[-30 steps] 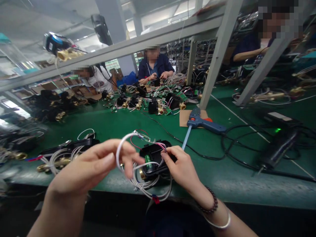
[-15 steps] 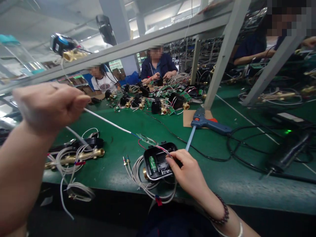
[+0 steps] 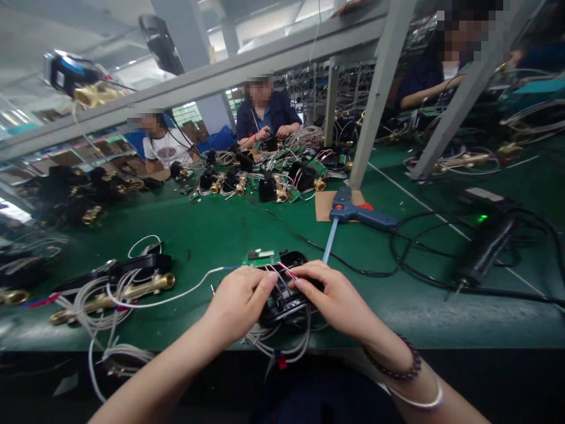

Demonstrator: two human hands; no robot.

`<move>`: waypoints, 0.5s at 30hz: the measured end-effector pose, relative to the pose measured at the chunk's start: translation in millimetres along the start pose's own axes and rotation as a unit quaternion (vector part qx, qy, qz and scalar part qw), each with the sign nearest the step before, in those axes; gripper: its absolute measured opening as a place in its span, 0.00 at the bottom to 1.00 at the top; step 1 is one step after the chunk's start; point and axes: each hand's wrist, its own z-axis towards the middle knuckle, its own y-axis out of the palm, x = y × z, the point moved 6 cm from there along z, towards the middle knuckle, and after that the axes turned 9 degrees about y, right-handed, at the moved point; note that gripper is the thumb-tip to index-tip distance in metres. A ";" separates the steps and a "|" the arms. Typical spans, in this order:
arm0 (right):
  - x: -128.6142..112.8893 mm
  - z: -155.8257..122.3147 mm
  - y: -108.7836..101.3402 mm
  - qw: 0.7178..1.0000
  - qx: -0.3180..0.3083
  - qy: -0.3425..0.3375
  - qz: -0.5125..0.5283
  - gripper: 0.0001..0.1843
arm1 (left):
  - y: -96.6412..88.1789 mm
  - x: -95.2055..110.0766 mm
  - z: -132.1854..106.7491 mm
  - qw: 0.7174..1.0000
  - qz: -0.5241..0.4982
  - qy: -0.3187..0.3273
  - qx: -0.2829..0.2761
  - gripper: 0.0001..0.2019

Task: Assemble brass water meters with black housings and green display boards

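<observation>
A black plastic housing (image 3: 292, 258) lies opened at the bench edge in front of me, with a green circuit board (image 3: 260, 258) at its far side. Over its left part is my left hand (image 3: 241, 303), thumb and fingers pinched on thin wires at the board. My right hand (image 3: 338, 300) pinches the red and white wires (image 3: 286, 270) above the housing's right side. Both hands cover much of its inside. A coil of grey cable (image 3: 293, 353) with a red tag hangs below. From the left, a white cable (image 3: 185, 292) runs up to the board.
Blue glue gun (image 3: 353, 212) rests on cardboard (image 3: 324, 203), its stick pointing toward the housing. A black corded tool (image 3: 483, 253) lies right. Brass-fitted assemblies (image 3: 145, 284) sit left. Metal frame posts (image 3: 382, 94) stand across the bench; co-workers sit behind, past piled parts (image 3: 269, 176).
My left hand has come down from the upper left, letting go of the white cable, to the housing. That cable now lies slack. The board sits flatter; my right hand stays at the wires.
</observation>
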 end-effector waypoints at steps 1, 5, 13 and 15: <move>-3.2 -0.1 -1.9 1.000 0.003 -0.007 -0.008 0.10 | 6.7 1.5 1.8 1.000 -0.023 -0.014 0.006 0.22; -27.6 0.0 -15.6 0.996 0.065 -0.058 0.013 0.08 | 24.8 -0.4 4.2 0.988 -0.143 -0.049 0.019 0.17; -49.5 11.4 -6.3 0.971 -0.021 0.020 0.239 0.06 | 55.5 8.5 0.5 0.995 -0.002 0.008 -0.095 0.20; -38.8 15.2 -11.3 0.969 -0.008 0.024 0.245 0.07 | 58.4 7.2 2.2 0.993 0.026 0.013 -0.115 0.15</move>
